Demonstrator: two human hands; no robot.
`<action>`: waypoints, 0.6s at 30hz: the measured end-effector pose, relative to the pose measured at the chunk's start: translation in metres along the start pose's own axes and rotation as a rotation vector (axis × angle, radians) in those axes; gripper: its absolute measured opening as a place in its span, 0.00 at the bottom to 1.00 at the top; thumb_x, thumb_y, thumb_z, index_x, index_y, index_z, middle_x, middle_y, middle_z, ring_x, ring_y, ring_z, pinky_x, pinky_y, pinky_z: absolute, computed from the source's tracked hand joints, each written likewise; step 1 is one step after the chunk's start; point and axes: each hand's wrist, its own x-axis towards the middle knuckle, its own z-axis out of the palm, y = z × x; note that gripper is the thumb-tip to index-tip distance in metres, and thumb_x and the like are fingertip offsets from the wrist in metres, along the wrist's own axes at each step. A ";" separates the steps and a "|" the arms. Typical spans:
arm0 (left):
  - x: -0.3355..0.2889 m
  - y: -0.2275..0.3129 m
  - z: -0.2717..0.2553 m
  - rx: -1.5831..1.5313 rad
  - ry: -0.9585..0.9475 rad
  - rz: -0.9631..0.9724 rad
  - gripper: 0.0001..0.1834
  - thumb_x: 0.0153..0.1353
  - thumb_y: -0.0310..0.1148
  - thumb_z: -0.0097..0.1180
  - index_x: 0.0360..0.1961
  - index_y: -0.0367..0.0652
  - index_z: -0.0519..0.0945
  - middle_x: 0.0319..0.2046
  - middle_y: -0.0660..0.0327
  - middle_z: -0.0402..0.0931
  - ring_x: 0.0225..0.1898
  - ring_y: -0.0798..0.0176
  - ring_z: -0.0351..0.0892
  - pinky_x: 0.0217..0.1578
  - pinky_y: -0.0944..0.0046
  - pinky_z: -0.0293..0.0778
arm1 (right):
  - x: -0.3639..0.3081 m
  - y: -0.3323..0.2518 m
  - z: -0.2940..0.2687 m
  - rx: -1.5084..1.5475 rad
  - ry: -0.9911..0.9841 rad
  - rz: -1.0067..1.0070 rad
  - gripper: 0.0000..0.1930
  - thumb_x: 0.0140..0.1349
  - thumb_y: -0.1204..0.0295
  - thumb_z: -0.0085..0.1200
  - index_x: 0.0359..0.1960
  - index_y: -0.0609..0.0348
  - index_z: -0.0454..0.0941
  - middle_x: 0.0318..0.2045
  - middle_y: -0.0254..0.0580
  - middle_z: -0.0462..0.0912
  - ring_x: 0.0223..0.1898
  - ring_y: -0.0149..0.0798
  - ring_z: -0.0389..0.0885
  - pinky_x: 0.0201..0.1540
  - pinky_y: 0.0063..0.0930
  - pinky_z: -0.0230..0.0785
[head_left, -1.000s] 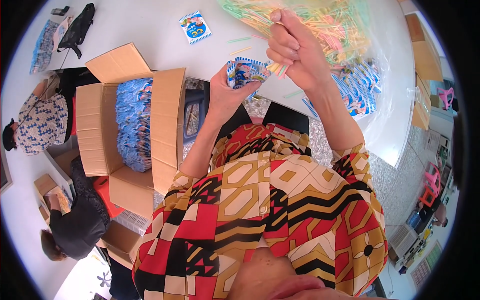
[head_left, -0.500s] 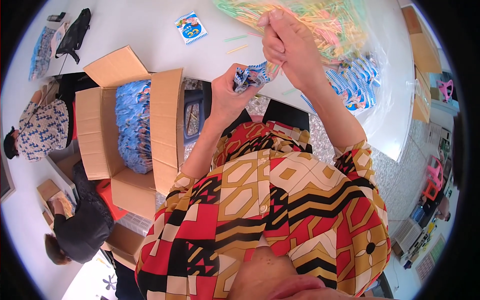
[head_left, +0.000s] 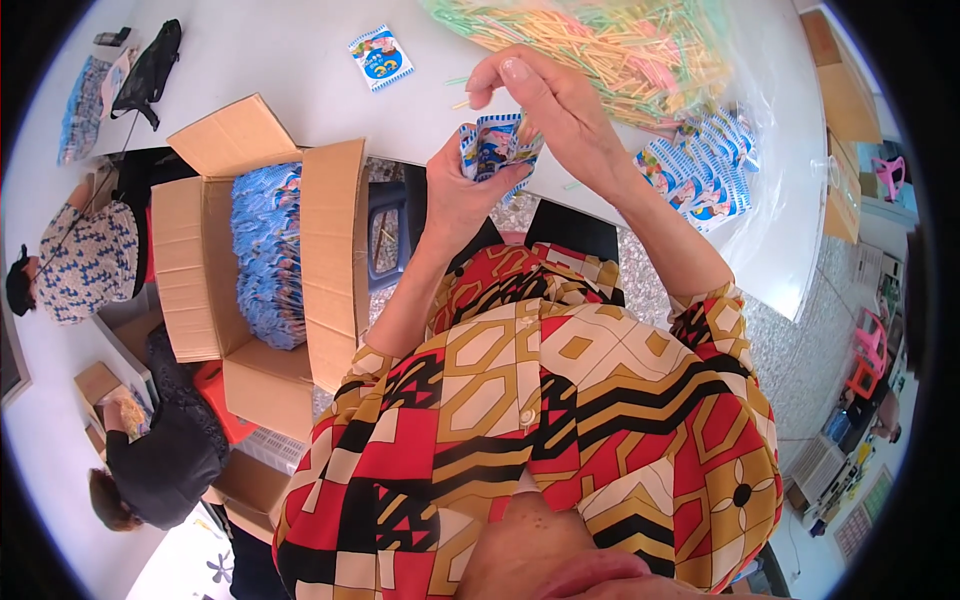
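My left hand (head_left: 462,190) is closed round a small blue-and-white printed packet (head_left: 497,145), its upper edge gaping; more packets may be layered with it. Over its right side arches my right hand (head_left: 565,115), thumb and forefinger apart with nothing visible between them. The lower fingers of that hand touch or nearly touch the packet's edge and are partly hidden. Beyond the hands lies a clear plastic bag (head_left: 735,60) full of thin pastel sticks (head_left: 600,50). Several more blue-and-white packets (head_left: 705,170) lie flat beside my right forearm.
A single packet (head_left: 381,58) lies on the white table (head_left: 270,60). To my left stands an open cardboard box (head_left: 335,250) filled with stacked blue packets (head_left: 268,255), a blue plastic crate (head_left: 388,235) beside it. Two people (head_left: 90,235) work at far left. Brown cartons (head_left: 848,90) stand at right.
My right hand has moved down and loosened from a fist, its fingers spreading beside the packet. The packet in my left hand has been turned more upright and gapes wider.
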 end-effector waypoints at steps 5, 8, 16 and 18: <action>0.000 0.006 0.000 -0.088 -0.035 0.028 0.18 0.46 0.21 0.64 0.40 0.35 0.75 0.34 0.63 0.78 0.35 0.74 0.74 0.38 0.71 0.72 | 0.005 0.006 -0.007 0.035 -0.007 -0.129 0.20 0.68 0.60 0.32 0.45 0.62 0.71 0.44 0.42 0.75 0.48 0.31 0.71 0.55 0.27 0.59; 0.001 0.011 -0.003 -0.179 -0.052 0.069 0.19 0.46 0.20 0.64 0.42 0.35 0.75 0.35 0.62 0.78 0.37 0.72 0.76 0.40 0.70 0.73 | 0.002 0.005 -0.015 0.421 0.096 0.130 0.20 0.67 0.59 0.34 0.47 0.63 0.70 0.47 0.41 0.73 0.51 0.33 0.69 0.59 0.30 0.56; 0.004 0.015 -0.008 -0.179 -0.079 0.049 0.20 0.46 0.20 0.64 0.42 0.35 0.75 0.36 0.62 0.78 0.37 0.71 0.76 0.40 0.69 0.74 | -0.034 0.025 -0.025 0.218 -0.086 0.266 0.08 0.61 0.77 0.48 0.41 0.60 0.73 0.34 0.30 0.76 0.39 0.23 0.72 0.46 0.20 0.65; 0.005 0.014 -0.008 -0.187 -0.076 0.037 0.20 0.46 0.20 0.64 0.43 0.35 0.75 0.36 0.62 0.78 0.37 0.71 0.76 0.40 0.69 0.74 | -0.032 0.025 -0.025 0.177 -0.072 0.258 0.07 0.60 0.78 0.49 0.40 0.61 0.73 0.33 0.31 0.76 0.38 0.23 0.73 0.44 0.20 0.65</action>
